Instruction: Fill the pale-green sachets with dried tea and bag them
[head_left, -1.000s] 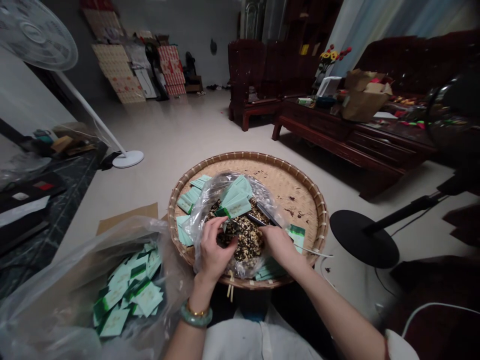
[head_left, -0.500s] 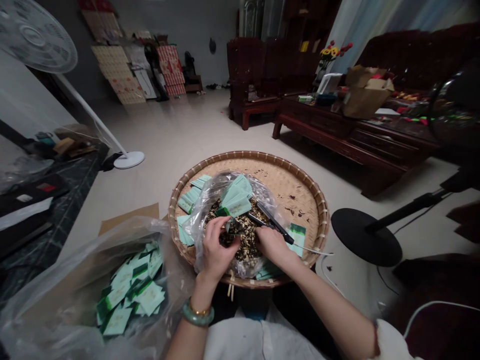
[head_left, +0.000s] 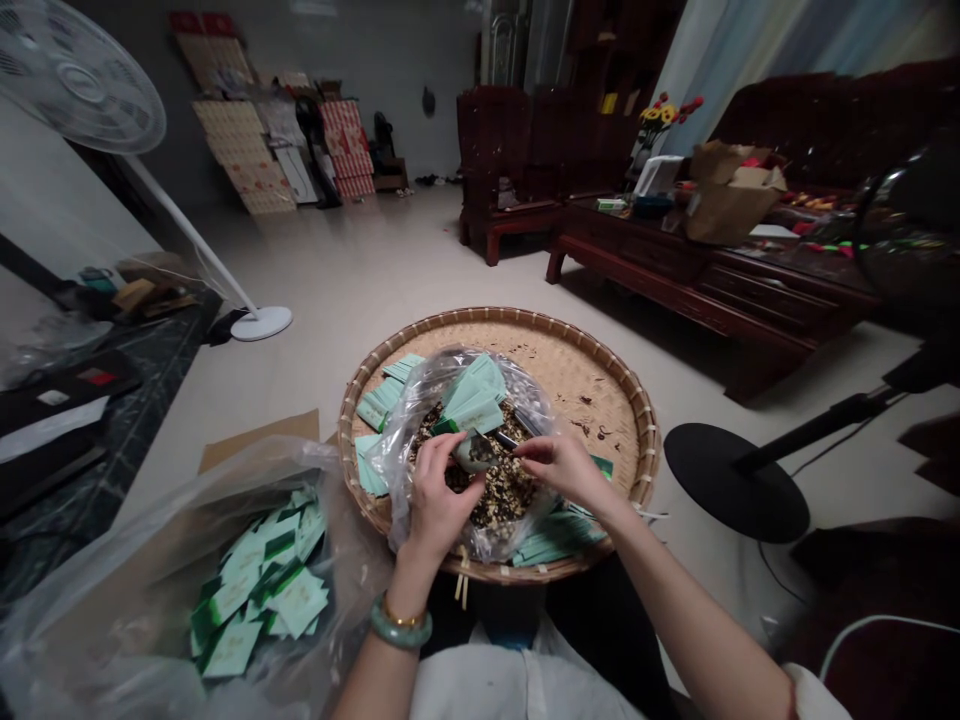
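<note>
My left hand [head_left: 437, 492] is closed on a small pale green packet [head_left: 474, 456], its mouth open toward the right. My right hand [head_left: 564, 468] is a little to its right, thumb and fingers pinched together; what they hold, if anything, is too small to tell. Beneath both hands a clear plastic bag [head_left: 405, 405] lies spread with a loose dark and yellowish dry mix [head_left: 504, 500] in it. A stack of green packets [head_left: 476, 388] rests on the mix. A black two-armed hand tool with a cord [head_left: 527, 420] lies beside the stack, partly hidden by my right hand.
The round woven bamboo tray [head_left: 600, 350] holds the bag and more packets [head_left: 559, 535] around it. At left a large plastic bag [head_left: 97, 610] contains many green packets [head_left: 262, 580]. A white fan [head_left: 262, 322] and a black fan base [head_left: 735, 480] stand either side, a wooden table [head_left: 675, 260] beyond.
My right hand has risen out of the loose mix and moved up over the black tool, covering more of it. My left hand's packet has turned and its opening shows more.
</note>
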